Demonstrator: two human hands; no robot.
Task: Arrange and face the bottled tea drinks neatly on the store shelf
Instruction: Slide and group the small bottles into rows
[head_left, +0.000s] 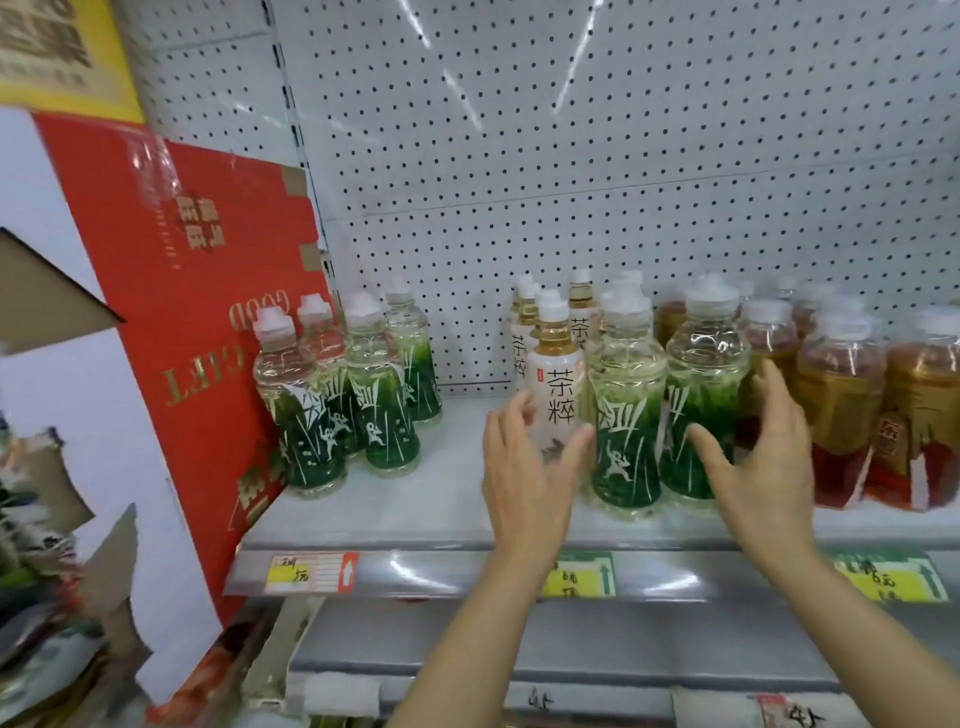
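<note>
On the white shelf (447, 499) stand several bottled teas. A group of green-label bottles (332, 410) stands at the left. White-label bottles (558, 384) stand in the middle, with two more green-label bottles (628, 415) just to their right. Amber tea bottles with red-and-gold labels (841, 410) fill the right side. My left hand (524, 467) is spread open in front of the front white-label bottle, fingers beside it. My right hand (758, 457) is spread open around the right green-label bottle (701, 395), fingertips near it; I cannot tell whether they touch.
A large red gift carton (208, 322) leans against the shelf's left end. White pegboard (571, 182) backs the shelf. Price tags (311, 571) line the shelf's front rail. A lower shelf (467, 654) lies beneath. Packaged goods (36, 571) crowd the far left.
</note>
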